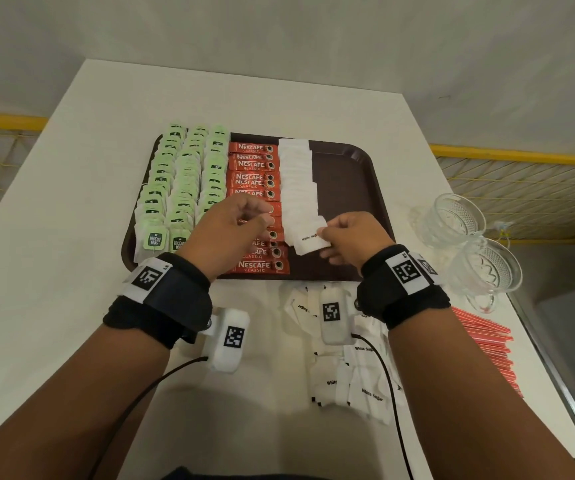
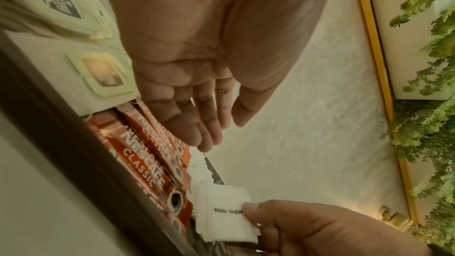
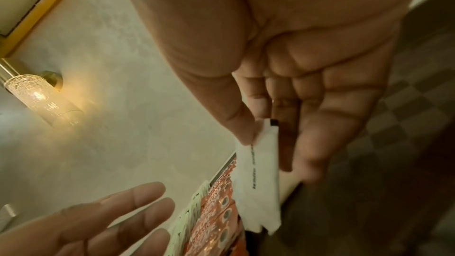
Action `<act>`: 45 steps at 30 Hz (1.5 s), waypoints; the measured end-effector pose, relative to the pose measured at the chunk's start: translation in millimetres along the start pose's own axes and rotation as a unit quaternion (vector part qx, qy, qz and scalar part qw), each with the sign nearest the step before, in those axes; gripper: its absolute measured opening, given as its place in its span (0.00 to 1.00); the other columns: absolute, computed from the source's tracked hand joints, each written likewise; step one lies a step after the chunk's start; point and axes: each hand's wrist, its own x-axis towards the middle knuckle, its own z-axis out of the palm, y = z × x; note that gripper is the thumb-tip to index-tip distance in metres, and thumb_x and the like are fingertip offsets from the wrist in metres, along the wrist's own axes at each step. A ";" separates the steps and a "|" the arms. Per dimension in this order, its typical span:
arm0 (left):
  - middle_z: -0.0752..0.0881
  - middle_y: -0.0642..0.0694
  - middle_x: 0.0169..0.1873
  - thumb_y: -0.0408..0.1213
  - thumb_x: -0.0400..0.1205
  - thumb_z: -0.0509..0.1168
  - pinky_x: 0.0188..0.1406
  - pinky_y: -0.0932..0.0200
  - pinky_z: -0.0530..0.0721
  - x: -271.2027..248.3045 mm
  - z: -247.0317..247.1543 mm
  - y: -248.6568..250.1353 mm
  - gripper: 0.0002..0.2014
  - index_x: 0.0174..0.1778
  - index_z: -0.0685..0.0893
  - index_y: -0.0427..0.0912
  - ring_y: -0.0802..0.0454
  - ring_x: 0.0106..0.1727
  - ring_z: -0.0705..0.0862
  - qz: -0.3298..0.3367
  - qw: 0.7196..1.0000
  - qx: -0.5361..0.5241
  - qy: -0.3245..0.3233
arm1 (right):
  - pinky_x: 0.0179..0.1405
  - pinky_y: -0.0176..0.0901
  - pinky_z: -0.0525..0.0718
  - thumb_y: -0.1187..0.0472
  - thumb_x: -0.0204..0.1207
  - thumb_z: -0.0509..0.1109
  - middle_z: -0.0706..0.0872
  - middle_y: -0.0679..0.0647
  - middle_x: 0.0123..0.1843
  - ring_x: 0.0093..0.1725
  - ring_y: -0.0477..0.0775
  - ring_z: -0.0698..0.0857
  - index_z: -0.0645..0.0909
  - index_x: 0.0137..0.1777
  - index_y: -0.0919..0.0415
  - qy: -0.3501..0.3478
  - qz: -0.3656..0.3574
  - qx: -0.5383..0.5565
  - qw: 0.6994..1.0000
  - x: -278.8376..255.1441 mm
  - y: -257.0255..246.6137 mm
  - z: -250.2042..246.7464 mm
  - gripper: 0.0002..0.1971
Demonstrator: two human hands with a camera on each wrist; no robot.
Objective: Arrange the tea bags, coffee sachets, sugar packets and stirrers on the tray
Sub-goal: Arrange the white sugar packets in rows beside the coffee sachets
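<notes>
Head view: brown tray point(image 1: 355, 174) on white table point(image 1: 71, 188). 3 cols of green tea bags point(image 1: 182, 181) at tray's left, then 1 col of red coffee sachets point(image 1: 255, 178), then 1 col of white sugar packets point(image 1: 298, 181) overlapping like shingles, prob. to fit more and keep the row straight. Right hand point(image 1: 352, 240) pinching sugar packet point(image 1: 310, 239) at near end of that col, apparently to extend it. Left hand point(image 1: 230, 223) over the sachets, fingers loosely bent, holding nothing. Loose sugar pile point(image 1: 352, 368) on table near tray's front edge, partly under right wrist. Red stirrers point(image 1: 487, 344) off tray at far right; not yet placed. 2 glass cups point(image 1: 466, 237) beside tray's right edge, near any reach toward the stirrers.

Left wrist view: left hand point(image 2: 197, 89) relaxed, fingers together and nearly straight, empty, above sachets point(image 2: 145, 164). Packet point(image 2: 221, 213) marked "White Sugar" held by thumb at its corner, just beside sachets.

Right wrist view: right hand point(image 3: 295, 85) with thumb and finger gripping packet point(image 3: 258, 182) by 1 end, rest hanging down toward tray; corner grip prob. leaves far edge free to tuck onto the row. Left fingers point(image 3: 123, 211) spread nearby.
</notes>
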 end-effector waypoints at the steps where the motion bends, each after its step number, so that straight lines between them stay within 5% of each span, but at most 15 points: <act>1: 0.89 0.48 0.52 0.38 0.85 0.66 0.48 0.52 0.90 -0.8 -0.9 0.3 0.07 0.59 0.83 0.46 0.52 0.50 0.90 -0.003 1.000 -0.002 0.001 | 0.48 0.53 0.89 0.60 0.79 0.71 0.89 0.61 0.44 0.41 0.56 0.88 0.85 0.49 0.66 0.018 -0.016 -0.038 0.999 1.7 2.1 0.3 0.08; 4: 0.89 0.47 0.52 0.38 0.85 0.65 0.49 0.53 0.89 -3.4 -2.7 1.8 0.08 0.59 0.83 0.45 0.52 0.51 0.90 -0.008 1.000 -0.011 0.001 | 0.57 0.55 0.86 0.58 0.77 0.73 0.84 0.55 0.37 0.41 0.52 0.83 0.87 0.44 0.63 0.039 -0.033 -0.095 0.994 6.4 5.3 1.0 0.08; 10: 0.89 0.50 0.51 0.40 0.85 0.66 0.45 0.58 0.88 -7.5 -2.0 2.8 0.08 0.59 0.83 0.46 0.56 0.50 0.89 -0.006 1.000 0.010 0.000 | 0.60 0.55 0.86 0.57 0.75 0.75 0.86 0.54 0.40 0.45 0.53 0.86 0.85 0.46 0.60 0.022 -0.001 -0.120 0.993 8.1 2.6 4.1 0.07; 17: 0.89 0.52 0.46 0.43 0.86 0.64 0.48 0.57 0.86 -20.7 11.5 8.8 0.04 0.54 0.83 0.50 0.57 0.47 0.89 0.007 0.994 0.096 -0.056 | 0.47 0.46 0.87 0.53 0.78 0.72 0.88 0.62 0.41 0.37 0.53 0.83 0.86 0.48 0.70 0.057 -0.052 -0.113 0.991 -21.2 7.3 -24.7 0.17; 25: 0.84 0.56 0.48 0.48 0.85 0.64 0.48 0.63 0.79 -54.6 51.6 10.2 0.07 0.52 0.83 0.51 0.60 0.49 0.82 0.047 0.934 0.310 -0.170 | 0.39 0.36 0.79 0.53 0.74 0.76 0.86 0.49 0.41 0.39 0.45 0.84 0.85 0.46 0.53 0.004 -0.118 -0.188 0.975 -84.0 59.6 -72.9 0.06; 30: 0.79 0.46 0.53 0.51 0.85 0.62 0.53 0.51 0.81 -65.8 76.1 -0.8 0.13 0.55 0.78 0.45 0.47 0.51 0.81 0.023 0.884 0.453 -0.114 | 0.48 0.37 0.72 0.52 0.76 0.73 0.84 0.47 0.52 0.45 0.44 0.80 0.83 0.59 0.53 -0.034 -0.121 -0.310 0.942 -88.5 83.8 -67.5 0.13; 34: 0.82 0.40 0.58 0.55 0.85 0.60 0.58 0.46 0.83 -67.3 93.6 0.4 0.22 0.64 0.77 0.40 0.41 0.57 0.83 -0.036 0.904 0.424 -0.034 | 0.59 0.44 0.78 0.46 0.79 0.69 0.79 0.54 0.65 0.60 0.53 0.81 0.75 0.72 0.55 -0.054 -0.124 -0.382 0.914 -88.0 78.9 -55.0 0.24; 40: 0.83 0.40 0.57 0.55 0.80 0.69 0.55 0.53 0.80 -69.9 108.7 14.9 0.28 0.65 0.75 0.35 0.43 0.58 0.83 -0.088 0.894 0.440 -0.010 | 0.60 0.50 0.81 0.45 0.75 0.73 0.77 0.58 0.65 0.61 0.59 0.80 0.75 0.70 0.58 -0.071 -0.130 -0.470 0.870 -89.8 71.9 -46.2 0.27; 45: 0.82 0.41 0.51 0.51 0.79 0.73 0.53 0.55 0.80 -72.3 109.2 15.7 0.25 0.61 0.78 0.34 0.45 0.53 0.82 -0.111 0.897 0.428 -0.012 | 0.58 0.49 0.82 0.49 0.71 0.77 0.79 0.57 0.61 0.58 0.57 0.81 0.75 0.65 0.57 -0.072 -0.141 -0.444 0.882 -90.7 70.0 -44.9 0.26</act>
